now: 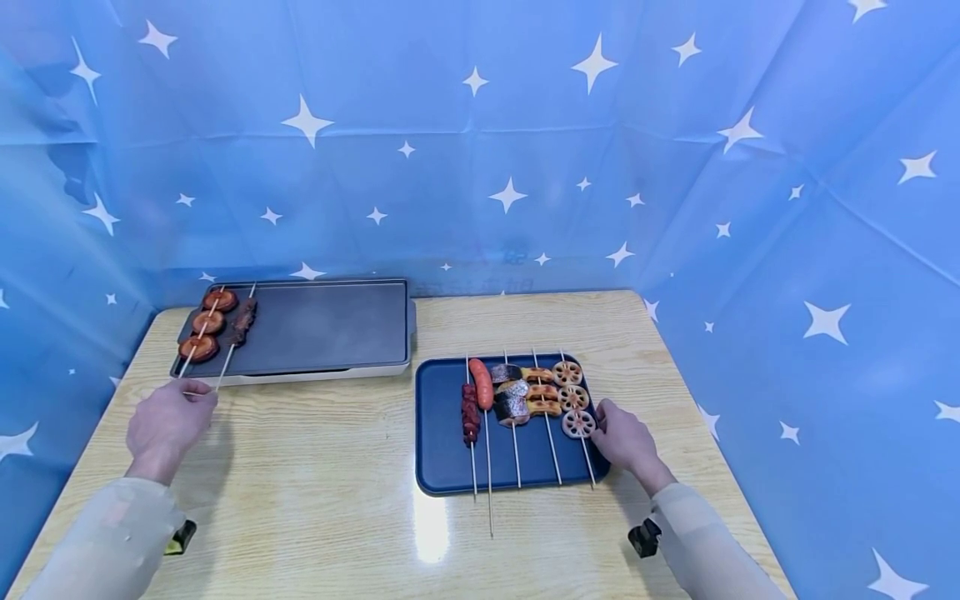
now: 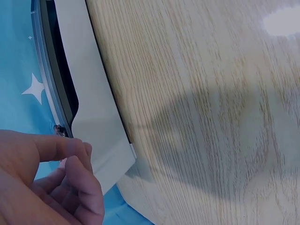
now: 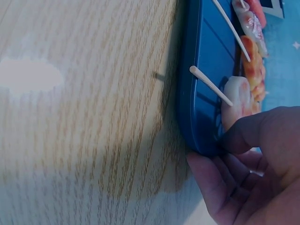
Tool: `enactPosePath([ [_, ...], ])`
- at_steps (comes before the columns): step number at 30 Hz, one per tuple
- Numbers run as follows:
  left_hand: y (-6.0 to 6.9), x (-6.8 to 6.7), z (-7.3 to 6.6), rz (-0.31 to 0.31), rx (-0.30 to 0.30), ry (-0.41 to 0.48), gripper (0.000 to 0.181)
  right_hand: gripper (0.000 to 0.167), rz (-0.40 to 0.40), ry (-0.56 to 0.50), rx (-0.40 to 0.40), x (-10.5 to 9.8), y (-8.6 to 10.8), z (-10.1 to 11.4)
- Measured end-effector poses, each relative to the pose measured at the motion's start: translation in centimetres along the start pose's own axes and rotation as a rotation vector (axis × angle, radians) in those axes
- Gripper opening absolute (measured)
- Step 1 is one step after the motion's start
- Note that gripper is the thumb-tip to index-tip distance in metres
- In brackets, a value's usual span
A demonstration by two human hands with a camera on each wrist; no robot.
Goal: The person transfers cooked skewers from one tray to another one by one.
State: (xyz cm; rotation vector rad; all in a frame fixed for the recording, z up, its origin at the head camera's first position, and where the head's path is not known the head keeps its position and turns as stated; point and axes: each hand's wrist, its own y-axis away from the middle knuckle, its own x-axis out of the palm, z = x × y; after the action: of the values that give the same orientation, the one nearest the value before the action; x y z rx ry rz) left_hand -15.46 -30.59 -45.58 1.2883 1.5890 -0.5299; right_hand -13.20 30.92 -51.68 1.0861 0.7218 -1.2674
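My left hand [image 1: 171, 421] is at the front left of a dark griddle [image 1: 330, 325]. Thumb and index finger pinch the stick end of a brown meat skewer [image 1: 243, 322]; in the left wrist view that stick is hidden behind the fingers. Beside it lies a skewer of three round brown slices [image 1: 208, 322], its lower end running behind the hand. My right hand [image 1: 628, 436] grips the right rim of a blue tray [image 1: 442, 467], with a finger inside the edge and another outside. Close to those fingers is a lotus root skewer [image 1: 573, 398].
On the tray also lie a red meat skewer [image 1: 470, 414], a sausage skewer [image 1: 481, 384], a silvery fish-like skewer [image 1: 512, 405] and a golden-yellow skewer [image 1: 542, 392]. The wooden table [image 1: 322, 475] backs onto a blue star-patterned cloth [image 1: 420, 192], which also rises on both sides.
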Motion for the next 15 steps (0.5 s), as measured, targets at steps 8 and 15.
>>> enactPosePath([
  [8, 0.13, 0.13, -0.2, 0.096, 0.093, 0.044, 0.044, 0.01, 0.002, -0.003, -0.002, -0.06, 0.09, 0.11],
  [15, -0.07, 0.33, -0.58, 0.188, 0.078, 0.183, 0.045, 0.01, -0.001, -0.002, -0.004, -0.1, 0.1, 0.1],
])
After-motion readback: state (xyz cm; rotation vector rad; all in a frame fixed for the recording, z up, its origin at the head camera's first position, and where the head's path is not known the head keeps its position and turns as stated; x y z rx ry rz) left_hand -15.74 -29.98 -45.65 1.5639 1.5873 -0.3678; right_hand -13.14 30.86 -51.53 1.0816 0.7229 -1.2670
